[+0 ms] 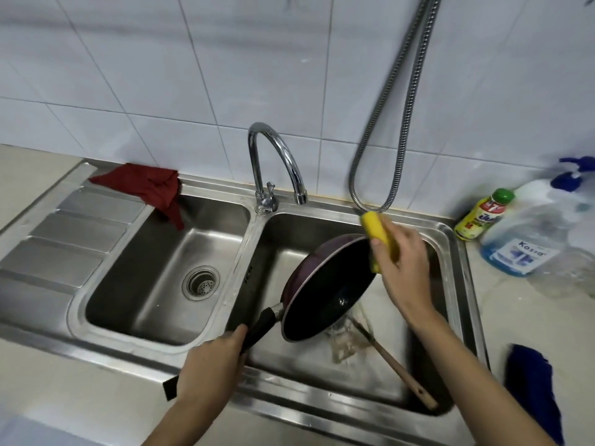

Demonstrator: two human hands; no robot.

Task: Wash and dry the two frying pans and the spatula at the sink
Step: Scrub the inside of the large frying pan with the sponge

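Left hand fingers wrapped round the pan handle; right hand fingers pinch the sponge at its rim; best scrub in firm circles, pan tilted over the sink

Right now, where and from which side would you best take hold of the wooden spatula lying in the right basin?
Probably by the wooden handle end of the spatula, coming from above at the near right. It points toward the basin's front edge and lies bare, while its other end runs under the tilted frying pan.
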